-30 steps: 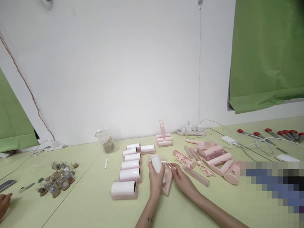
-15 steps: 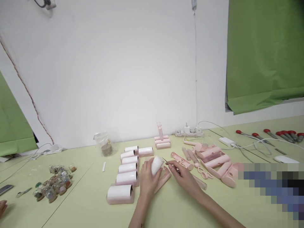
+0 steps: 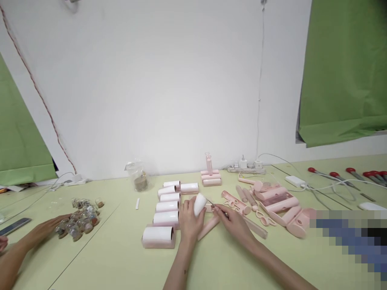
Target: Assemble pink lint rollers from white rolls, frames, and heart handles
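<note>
My left hand (image 3: 190, 221) is closed around a white roll (image 3: 199, 204), which tilts upward from the fingers. Pinched in my right hand (image 3: 237, 226) is a thin pointed tool (image 3: 211, 203), its tip close to the roll's right side; its exact kind is too small to make out. Below and between the hands lies a pale pink tubular part (image 3: 208, 228) on the table. Several white rolls (image 3: 166, 218) in pink holders stand in a column just left of my left hand. A pink half-shell (image 3: 235, 202) rests beyond my right hand.
Pink shells and handles (image 3: 282, 204) are heaped at the right. Behind stand a power strip (image 3: 246, 169) and stacked pink rollers (image 3: 211, 182). Red-handled tools (image 3: 334, 175) lie far right. At left, another person's hand (image 3: 45, 229) touches small glass domes (image 3: 80, 225); a plastic bag (image 3: 139, 181) sits near the wall.
The view has shifted slightly. Another person's arm has reached in from the left to the glass domes. My hands keep hold of the roll and the tool in nearly the same pose.
</note>
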`<act>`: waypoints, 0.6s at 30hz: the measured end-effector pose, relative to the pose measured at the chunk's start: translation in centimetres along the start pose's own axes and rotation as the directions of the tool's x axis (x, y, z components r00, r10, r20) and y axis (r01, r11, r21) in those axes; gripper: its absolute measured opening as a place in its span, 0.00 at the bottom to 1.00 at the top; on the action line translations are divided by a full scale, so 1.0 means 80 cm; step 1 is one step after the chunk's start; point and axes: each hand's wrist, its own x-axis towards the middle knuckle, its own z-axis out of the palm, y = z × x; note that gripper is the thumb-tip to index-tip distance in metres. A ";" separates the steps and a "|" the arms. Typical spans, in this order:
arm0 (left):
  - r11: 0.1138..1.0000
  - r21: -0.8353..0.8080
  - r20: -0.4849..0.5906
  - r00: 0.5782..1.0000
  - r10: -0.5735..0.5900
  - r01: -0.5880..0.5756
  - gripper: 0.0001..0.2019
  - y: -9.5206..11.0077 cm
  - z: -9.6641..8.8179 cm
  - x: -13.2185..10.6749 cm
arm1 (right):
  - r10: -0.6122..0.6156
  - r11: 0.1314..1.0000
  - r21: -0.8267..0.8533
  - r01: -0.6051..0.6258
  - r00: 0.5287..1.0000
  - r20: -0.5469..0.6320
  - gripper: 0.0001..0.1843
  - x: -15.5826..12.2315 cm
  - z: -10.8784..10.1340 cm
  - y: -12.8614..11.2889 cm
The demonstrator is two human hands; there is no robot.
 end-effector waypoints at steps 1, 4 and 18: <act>1.000 0.011 0.002 1.000 -0.004 0.004 0.16 -0.001 0.000 0.000 | 0.001 1.000 -0.006 -0.001 1.000 0.005 0.22 0.001 0.000 -0.001; 0.998 0.058 0.030 0.999 -0.030 0.028 0.17 -0.004 -0.002 0.001 | -0.001 1.000 -0.022 0.001 1.000 0.031 0.21 0.007 0.003 0.000; 0.991 0.009 0.039 0.991 -0.131 0.131 0.15 -0.005 -0.009 0.014 | -0.042 0.972 0.221 0.085 0.981 -0.191 0.23 0.114 -0.046 -0.015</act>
